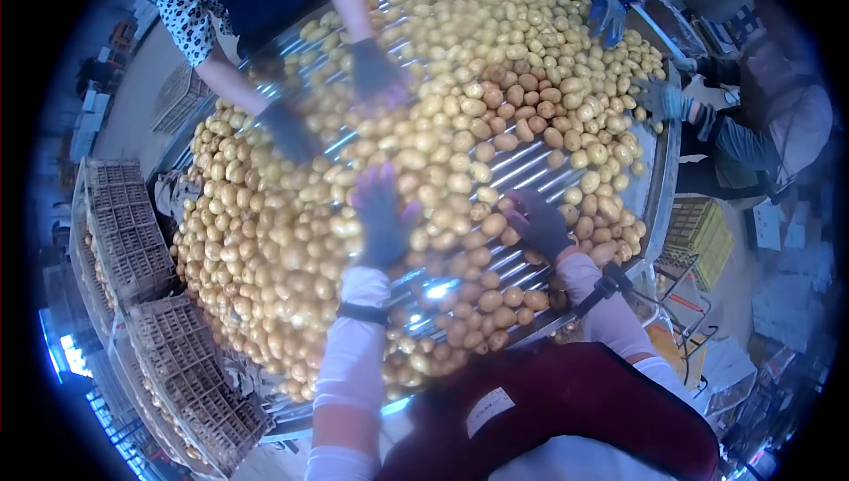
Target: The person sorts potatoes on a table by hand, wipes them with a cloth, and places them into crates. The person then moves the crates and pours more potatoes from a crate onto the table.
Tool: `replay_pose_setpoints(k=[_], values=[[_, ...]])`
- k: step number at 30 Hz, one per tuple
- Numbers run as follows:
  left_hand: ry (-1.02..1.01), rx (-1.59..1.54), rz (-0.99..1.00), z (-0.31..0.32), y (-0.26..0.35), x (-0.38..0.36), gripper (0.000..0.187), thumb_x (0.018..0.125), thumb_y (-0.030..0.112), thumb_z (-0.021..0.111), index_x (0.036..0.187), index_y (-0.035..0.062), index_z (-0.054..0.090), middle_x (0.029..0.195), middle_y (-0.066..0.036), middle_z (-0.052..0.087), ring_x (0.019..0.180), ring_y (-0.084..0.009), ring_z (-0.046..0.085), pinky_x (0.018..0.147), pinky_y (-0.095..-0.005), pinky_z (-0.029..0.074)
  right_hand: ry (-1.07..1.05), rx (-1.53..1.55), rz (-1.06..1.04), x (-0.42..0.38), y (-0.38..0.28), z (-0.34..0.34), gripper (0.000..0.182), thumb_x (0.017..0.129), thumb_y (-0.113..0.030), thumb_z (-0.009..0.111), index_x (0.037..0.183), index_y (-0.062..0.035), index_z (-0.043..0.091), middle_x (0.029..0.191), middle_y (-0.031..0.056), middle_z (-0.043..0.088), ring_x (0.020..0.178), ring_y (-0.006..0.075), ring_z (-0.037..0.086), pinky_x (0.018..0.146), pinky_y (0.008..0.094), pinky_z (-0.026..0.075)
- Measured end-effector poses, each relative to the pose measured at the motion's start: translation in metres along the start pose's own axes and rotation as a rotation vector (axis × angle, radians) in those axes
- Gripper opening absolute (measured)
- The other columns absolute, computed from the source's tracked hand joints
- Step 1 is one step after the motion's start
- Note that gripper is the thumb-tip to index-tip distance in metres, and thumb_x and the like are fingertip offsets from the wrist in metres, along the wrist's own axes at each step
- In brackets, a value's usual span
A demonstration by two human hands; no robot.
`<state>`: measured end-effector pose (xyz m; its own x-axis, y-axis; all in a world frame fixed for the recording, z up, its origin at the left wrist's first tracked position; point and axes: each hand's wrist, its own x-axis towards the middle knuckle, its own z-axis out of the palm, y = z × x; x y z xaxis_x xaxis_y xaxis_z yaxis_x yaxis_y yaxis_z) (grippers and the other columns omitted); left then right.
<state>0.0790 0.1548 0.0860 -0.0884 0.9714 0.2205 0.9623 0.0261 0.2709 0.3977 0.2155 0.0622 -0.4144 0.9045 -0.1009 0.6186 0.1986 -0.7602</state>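
Note:
Many potatoes (239, 242) are spread over a metal roller table (531, 170). My left hand (382, 216), in a dark glove with purple fingertips, lies over the potatoes near the middle, its fingers spread and nothing held. To its right my right hand (538, 223), gloved alike, is at the potatoes beside bare rollers. Its fingers are bent and touch a potato; whether they grip it cannot be made out. A group of browner potatoes (523, 96) lies beyond my right hand.
Across the table, a co-worker's two gloved hands (378, 74) reach over the potatoes. Other co-workers' gloved hands (659, 99) are at the right edge. Plastic crates (190, 366) stand at the left, a yellow crate (699, 238) at the right.

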Motion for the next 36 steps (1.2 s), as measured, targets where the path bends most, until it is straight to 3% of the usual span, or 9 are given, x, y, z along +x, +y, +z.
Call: replay_pose_setpoints(k=[5,8,12,13,16,18,21,26,36], values=[[-0.032,-0.338,-0.057,-0.04,0.022,-0.056,0.05,0.093,0.023,0.063,0.14,0.0081,0.055,0.14,-0.016,0.055,0.127,-0.0369,0.051,0.108,-0.0492,0.038,0.114,0.199,0.272,-0.001,-0.028,-0.003,0.038,0.09,-0.033,0.067,0.119,-0.0082,0.061,0.11,0.013,0.065,0.094,0.0312,0.066,0.084,0.0417,0.053],[-0.184,-0.188,0.023,-0.018,0.026,-0.138,0.045,0.093,0.018,0.064,0.136,0.0092,0.058,0.127,-0.017,0.063,0.115,-0.0361,0.06,0.098,-0.0471,0.047,0.302,0.104,-0.18,-0.033,-0.057,0.014,0.035,0.091,-0.028,0.066,0.12,-0.0077,0.061,0.11,0.0136,0.064,0.094,0.0315,0.066,0.084,0.0409,0.053],[-0.088,0.057,0.047,0.005,0.036,-0.179,0.038,0.094,0.019,0.063,0.13,0.0077,0.061,0.112,-0.016,0.068,0.102,-0.0362,0.065,0.086,-0.0451,0.053,-0.163,-0.098,-0.361,-0.076,-0.053,0.041,0.041,0.091,-0.032,0.068,0.125,-0.0116,0.061,0.11,0.0139,0.066,0.098,0.0323,0.066,0.086,0.0434,0.053],[-0.206,-0.381,-0.323,-0.019,0.051,-0.166,0.032,0.096,0.019,0.062,0.124,0.0055,0.064,0.104,-0.017,0.07,0.096,-0.0348,0.067,0.082,-0.0429,0.053,-0.081,-0.102,-0.326,-0.077,-0.034,0.042,0.038,0.091,-0.032,0.067,0.122,-0.0114,0.062,0.11,0.0129,0.066,0.097,0.0321,0.066,0.085,0.0435,0.053],[-0.128,-0.611,-0.358,-0.031,0.058,-0.17,0.027,0.096,0.018,0.062,0.119,0.0033,0.066,0.106,-0.018,0.07,0.092,-0.0315,0.068,0.082,-0.0401,0.053,0.167,-0.108,-0.227,-0.065,-0.007,0.027,0.028,0.092,-0.03,0.064,0.112,-0.0106,0.064,0.107,0.0102,0.067,0.094,0.0316,0.067,0.082,0.0439,0.053],[-0.097,-0.537,-0.235,-0.024,0.049,-0.181,0.024,0.096,0.016,0.063,0.116,0.0032,0.068,0.106,-0.014,0.07,0.093,-0.0268,0.068,0.083,-0.0378,0.053,0.03,-0.045,0.248,-0.067,-0.039,-0.021,0.024,0.097,-0.024,0.054,0.113,-0.0077,0.063,0.109,0.0136,0.068,0.105,0.0312,0.065,0.089,0.0439,0.05],[-0.055,-0.745,-0.355,-0.04,0.057,-0.181,0.024,0.096,0.015,0.063,0.116,0.0035,0.068,0.108,-0.012,0.07,0.096,-0.0248,0.068,0.085,-0.0356,0.053,0.224,0.015,-0.005,-0.08,-0.029,-0.021,0.024,0.09,-0.027,0.068,0.108,-0.0115,0.064,0.094,0.0094,0.069,0.085,0.0298,0.068,0.074,0.0392,0.055],[0.073,-0.723,-0.327,-0.075,0.071,-0.185,0.021,0.097,0.01,0.06,0.115,0.0025,0.068,0.116,-0.01,0.068,0.106,-0.0224,0.065,0.091,-0.0331,0.051,-0.284,0.043,-0.534,-0.145,-0.064,0.046,0.023,0.097,-0.029,0.056,0.113,-0.0145,0.065,0.098,0.0099,0.066,0.092,0.0316,0.065,0.077,0.0475,0.049],[0.042,-0.659,-0.359,-0.108,0.045,-0.237,0.023,0.096,0.013,0.062,0.116,0.0038,0.068,0.116,-0.014,0.066,0.106,-0.0299,0.063,0.095,-0.0394,0.049,0.031,-0.376,-0.15,-0.107,-0.007,0.031,0.026,0.096,-0.027,0.056,0.113,-0.009,0.064,0.102,0.0136,0.068,0.093,0.0327,0.066,0.081,0.0454,0.052]])
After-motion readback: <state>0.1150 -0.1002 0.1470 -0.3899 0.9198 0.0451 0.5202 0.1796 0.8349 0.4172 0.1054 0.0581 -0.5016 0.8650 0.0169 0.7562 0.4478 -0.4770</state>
